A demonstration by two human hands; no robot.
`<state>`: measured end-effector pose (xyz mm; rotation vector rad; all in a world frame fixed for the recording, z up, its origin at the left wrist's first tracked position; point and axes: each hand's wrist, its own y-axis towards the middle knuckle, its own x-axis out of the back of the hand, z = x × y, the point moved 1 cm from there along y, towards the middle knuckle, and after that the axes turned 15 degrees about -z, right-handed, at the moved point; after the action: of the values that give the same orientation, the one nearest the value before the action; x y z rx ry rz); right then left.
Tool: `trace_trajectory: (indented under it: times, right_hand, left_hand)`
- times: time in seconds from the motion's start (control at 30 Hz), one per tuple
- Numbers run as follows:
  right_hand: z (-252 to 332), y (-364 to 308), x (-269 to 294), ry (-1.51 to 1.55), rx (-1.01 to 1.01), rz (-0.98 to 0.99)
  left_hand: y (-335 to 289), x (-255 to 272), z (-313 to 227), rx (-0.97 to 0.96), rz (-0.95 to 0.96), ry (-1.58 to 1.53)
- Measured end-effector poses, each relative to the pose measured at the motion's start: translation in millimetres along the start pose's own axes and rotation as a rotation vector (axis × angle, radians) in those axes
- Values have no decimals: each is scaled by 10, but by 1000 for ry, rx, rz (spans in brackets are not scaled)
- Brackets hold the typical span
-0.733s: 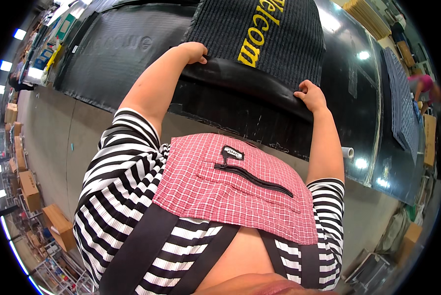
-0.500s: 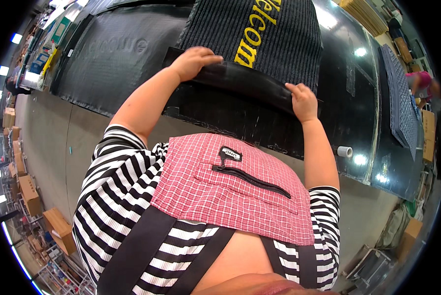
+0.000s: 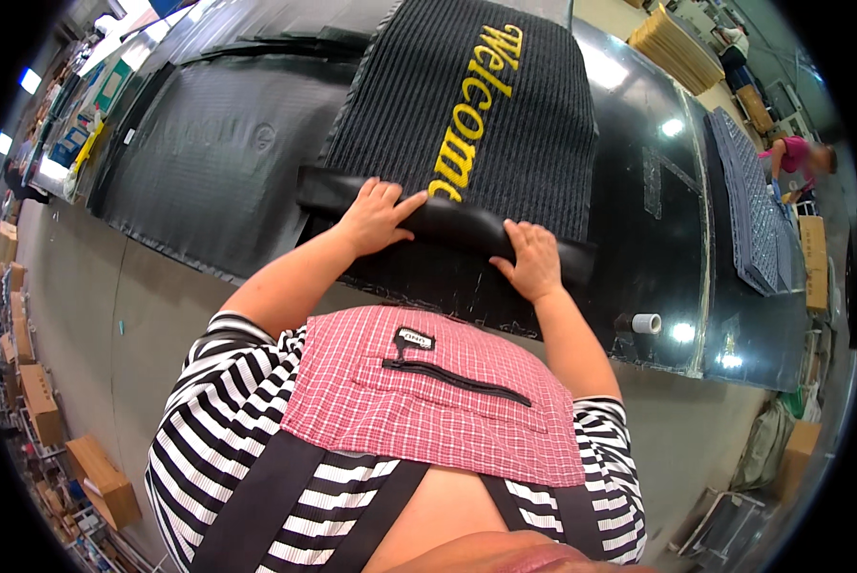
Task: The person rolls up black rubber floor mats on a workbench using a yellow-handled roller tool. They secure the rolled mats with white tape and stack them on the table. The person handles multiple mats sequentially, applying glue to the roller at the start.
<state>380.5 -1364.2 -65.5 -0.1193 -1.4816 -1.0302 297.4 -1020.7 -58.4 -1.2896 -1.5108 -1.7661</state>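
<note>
A black ribbed doormat (image 3: pixel 533 143) with yellow lettering lies on the black table, its near end turned over into a roll with smooth black backing (image 3: pixel 466 225) outward. The roll covers the nearest bit of the lettering. My left hand (image 3: pixel 379 220) is on the roll's left half, fingers over its top and thumb toward me. Further right, my right hand (image 3: pixel 535 260) holds the roll the same way, fingers over the top and thumb on the near side. The roll hides what lies inside it.
A second black mat (image 3: pixel 190 143), underside up, lies to the left. A white tape roll (image 3: pixel 646 324) sits on the table (image 3: pixel 629 277) at right. Stacked grey mats (image 3: pixel 748 205) lie at the far right beside another person (image 3: pixel 796 158). Cartons (image 3: pixel 104 477) stand on the floor at left.
The view has shifted, showing more of the doormat's far side. My right hand has moved inward from the doormat's right corner, closer to my left. Both hands now rest over the roll.
</note>
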Motion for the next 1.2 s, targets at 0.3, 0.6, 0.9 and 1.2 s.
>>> trace_trajectory:
  times: [0.3, 0.6, 0.9, 1.2]
  right_hand:
    - [312, -442, -46, -120, 32, -115]
    - [340, -466, -15, -130, 19, -144]
    - [345, -448, 11, -87, -9, -131]
    - [354, -489, -7, -101, -22, -136]
  left_hand:
    - [-463, -91, -297, 23, -199, 17]
    - [-447, -48, -329, 52, -202, -22]
    - [-407, -32, -341, 36, -233, -42]
    - [-417, -44, -331, 45, -188, -18]
